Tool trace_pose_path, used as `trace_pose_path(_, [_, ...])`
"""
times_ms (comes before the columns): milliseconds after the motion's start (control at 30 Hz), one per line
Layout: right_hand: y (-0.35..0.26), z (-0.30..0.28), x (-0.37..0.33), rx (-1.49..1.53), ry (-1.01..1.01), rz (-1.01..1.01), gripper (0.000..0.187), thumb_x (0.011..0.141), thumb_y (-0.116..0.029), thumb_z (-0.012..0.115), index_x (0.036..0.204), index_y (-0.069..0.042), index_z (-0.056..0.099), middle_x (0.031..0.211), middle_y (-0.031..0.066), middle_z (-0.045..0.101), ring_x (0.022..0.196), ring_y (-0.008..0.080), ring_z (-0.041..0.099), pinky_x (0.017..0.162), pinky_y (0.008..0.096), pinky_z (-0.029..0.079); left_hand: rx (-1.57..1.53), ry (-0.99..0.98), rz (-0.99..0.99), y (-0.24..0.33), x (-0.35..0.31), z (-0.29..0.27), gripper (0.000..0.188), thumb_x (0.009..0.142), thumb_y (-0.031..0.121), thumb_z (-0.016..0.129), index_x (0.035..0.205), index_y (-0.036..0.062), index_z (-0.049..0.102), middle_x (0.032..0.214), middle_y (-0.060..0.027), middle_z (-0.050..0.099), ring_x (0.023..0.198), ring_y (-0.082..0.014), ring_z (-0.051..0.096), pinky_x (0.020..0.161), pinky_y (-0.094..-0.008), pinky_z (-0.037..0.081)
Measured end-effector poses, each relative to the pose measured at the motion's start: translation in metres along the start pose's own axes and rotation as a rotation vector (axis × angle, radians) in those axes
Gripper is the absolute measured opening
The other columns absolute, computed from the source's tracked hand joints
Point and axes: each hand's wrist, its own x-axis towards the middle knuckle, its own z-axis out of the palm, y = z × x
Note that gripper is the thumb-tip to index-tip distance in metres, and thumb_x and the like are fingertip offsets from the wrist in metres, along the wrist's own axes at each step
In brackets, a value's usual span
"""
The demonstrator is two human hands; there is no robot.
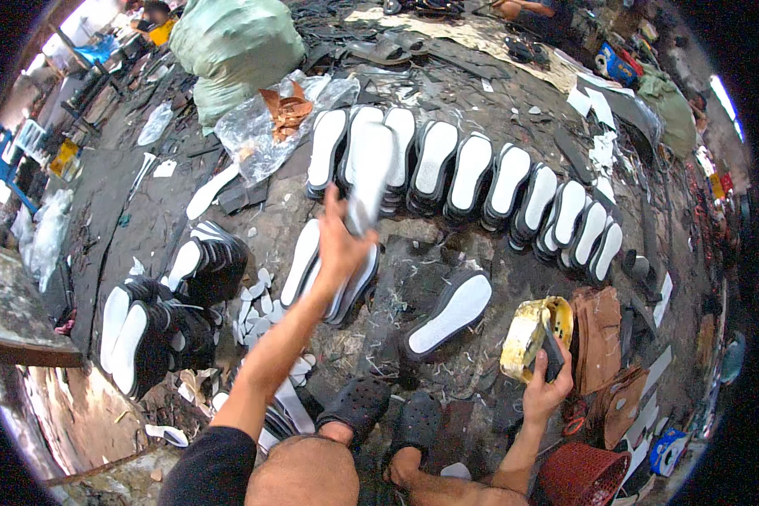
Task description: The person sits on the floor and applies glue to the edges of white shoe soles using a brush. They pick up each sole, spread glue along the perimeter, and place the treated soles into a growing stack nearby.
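Observation:
My left hand (344, 244) reaches out over the floor and grips the near end of a white insole (369, 164), which is blurred by motion. Behind it stands a curved row of stacked dark soles topped with white insoles (437, 158). Just below the hand lie more white-topped soles (302, 263). At the right, my right hand (548, 386) is closed round a dark flat piece (553, 356) that dips into a yellow-stained tin (524, 336). Between my hands, one white-topped sole (454, 314) lies alone on the floor.
Bundled soles (131, 333) stand at the left, near white scraps (257, 308). A large pale green sack (236, 55) and clear plastic (253, 139) are farther back. Brown sheets (597, 337) and a red basket (584, 472) sit at the right. My feet wear dark clogs (356, 406).

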Motion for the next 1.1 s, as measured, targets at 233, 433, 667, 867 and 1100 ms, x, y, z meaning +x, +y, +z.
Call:
trace_pose_path(233, [0.04,-0.027,0.011,-0.136,0.117,-0.074,0.032,0.098,-0.009,0.06,0.126,0.005,0.058,0.117,0.0133,0.066,0.104,0.0211,0.062,0.094,0.0338,0.048,0.312,-0.15,-0.154,-0.066,0.126,0.007,0.119,0.064,0.022,0.085,0.153,-0.0089,0.011,0.114,-0.0327,0.063,0.104,-0.0472,0.058,0.097,-0.0471,0.046])
trace_pose_path(433, [0.067,-0.046,0.042,-0.176,0.133,0.058,0.043,0.089,-0.003,0.062,0.13,0.0,0.052,0.131,0.0165,0.057,0.126,0.0293,0.052,0.11,0.0388,0.037,-0.188,0.142,-0.128,-0.113,0.034,0.018,0.072,0.073,0.012,0.078,0.138,-0.0026,0.052,0.129,-0.0255,0.06,0.112,-0.0348,0.062,0.098,-0.041,0.051])
trace_pose_path(667, [0.081,-0.042,0.033,-0.06,0.288,0.105,0.054,0.094,-0.016,0.066,0.138,0.007,0.047,0.136,0.0213,0.056,0.125,0.0332,0.053,0.11,0.0405,0.038,-1.011,0.421,-0.879,-0.101,0.059,-0.008,0.029,0.092,0.031,0.063,0.096,0.0027,0.065,0.08,-0.0054,0.061,0.065,-0.0138,0.057,0.058,-0.0272,0.048])
trace_pose_path(867, [0.084,-0.043,0.022,-0.254,0.284,0.166,0.066,0.096,-0.024,0.064,0.146,0.008,0.037,0.153,0.0257,0.038,0.14,0.0356,0.038,0.12,0.0414,0.023,-0.038,0.46,-0.47,-0.168,0.081,-0.046,0.063,0.07,0.032,0.083,0.119,-0.0013,0.064,0.106,-0.0144,0.068,0.097,-0.028,0.066,0.086,-0.0372,0.053])
trace_pose_path(1100, [0.036,-0.048,0.031,-0.386,0.239,0.178,0.066,0.097,-0.025,0.063,0.148,0.006,0.036,0.154,0.0246,0.036,0.143,0.0356,0.034,0.12,0.0413,0.022,0.316,-0.118,-0.416,-0.226,0.111,-0.031,0.093,0.066,0.044,0.082,0.141,0.0,0.049,0.132,-0.0238,0.061,0.122,-0.0375,0.058,0.107,-0.0456,0.041])
